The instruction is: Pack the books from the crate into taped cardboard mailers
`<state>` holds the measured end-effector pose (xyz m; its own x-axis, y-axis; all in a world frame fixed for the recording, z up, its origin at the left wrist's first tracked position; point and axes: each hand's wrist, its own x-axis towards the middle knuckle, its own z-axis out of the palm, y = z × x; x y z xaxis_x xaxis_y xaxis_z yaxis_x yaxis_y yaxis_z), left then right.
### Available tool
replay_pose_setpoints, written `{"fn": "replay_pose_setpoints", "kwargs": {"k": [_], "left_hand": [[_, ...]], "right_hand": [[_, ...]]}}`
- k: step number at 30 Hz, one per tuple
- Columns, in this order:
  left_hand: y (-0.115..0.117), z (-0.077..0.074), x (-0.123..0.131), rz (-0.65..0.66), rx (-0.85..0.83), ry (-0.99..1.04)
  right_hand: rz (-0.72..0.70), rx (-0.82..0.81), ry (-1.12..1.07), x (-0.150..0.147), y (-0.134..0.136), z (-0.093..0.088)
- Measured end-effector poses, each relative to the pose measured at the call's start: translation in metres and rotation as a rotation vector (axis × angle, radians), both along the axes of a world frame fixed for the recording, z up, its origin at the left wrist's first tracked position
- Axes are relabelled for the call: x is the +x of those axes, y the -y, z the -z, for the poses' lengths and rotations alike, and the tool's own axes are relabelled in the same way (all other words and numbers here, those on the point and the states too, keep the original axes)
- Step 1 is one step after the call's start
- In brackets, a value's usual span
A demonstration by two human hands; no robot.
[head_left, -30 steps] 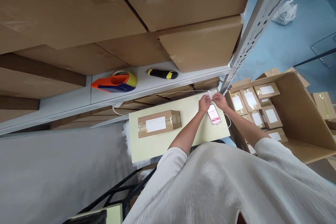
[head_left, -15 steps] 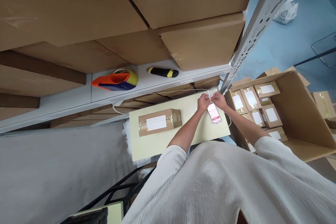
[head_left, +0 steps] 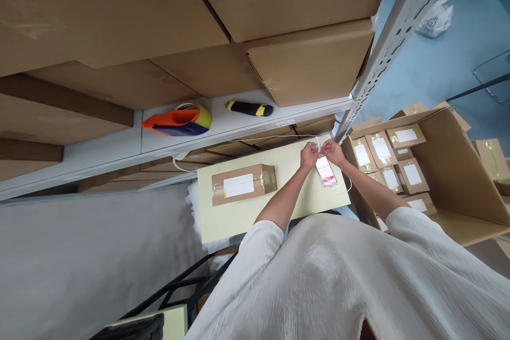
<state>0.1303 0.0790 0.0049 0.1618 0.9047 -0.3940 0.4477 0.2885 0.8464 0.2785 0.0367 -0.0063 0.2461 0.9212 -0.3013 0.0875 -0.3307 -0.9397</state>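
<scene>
Near the far right end of a pale yellow table (head_left: 223,226), my left hand (head_left: 309,155) and my right hand (head_left: 332,152) are close together with fingers pinched. Between them is a narrow white strip (head_left: 318,143), too small to identify, and both hands seem to grip it. Just below my fingers lies a phone (head_left: 325,171) with its screen lit and partly pixelated. A white cable (head_left: 349,186) curves beside the phone. To the left, a taped cardboard box (head_left: 265,179) with a white label rests on the table, apart from my hands.
A grey shelf (head_left: 223,123) holds large cardboard boxes, an orange and blue tape dispenser (head_left: 179,121) and a black and yellow utility knife (head_left: 249,108). A perforated metal post (head_left: 392,42) rises at its right. On the right, a big open carton (head_left: 458,170) contains several labelled small boxes.
My hands stay pinched in nearly the same place above the phone. The view has shifted very slightly, and the phone's screen content looks a little different.
</scene>
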Motion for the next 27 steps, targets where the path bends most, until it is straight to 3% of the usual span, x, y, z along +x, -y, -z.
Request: {"fn": "replay_pose_setpoints", "kwargs": {"k": [7,15,22,27], "left_hand": [[0.002,-0.004,-0.001,-0.004,-0.049,0.041],[0.003,0.0,0.0,0.007,-0.011,0.011],[-0.007,-0.002,-0.011,0.0,0.087,-0.054],[-0.016,-0.002,-0.034,-0.056,0.174,-0.129]], "right_hand": [[0.014,0.041,-0.109,0.0,0.001,0.005],[-0.015,0.032,-0.032,0.0,0.001,0.008],[-0.145,0.078,0.402,0.019,0.007,0.004],[-0.177,-0.024,0.609,0.031,0.013,0.007]]}}
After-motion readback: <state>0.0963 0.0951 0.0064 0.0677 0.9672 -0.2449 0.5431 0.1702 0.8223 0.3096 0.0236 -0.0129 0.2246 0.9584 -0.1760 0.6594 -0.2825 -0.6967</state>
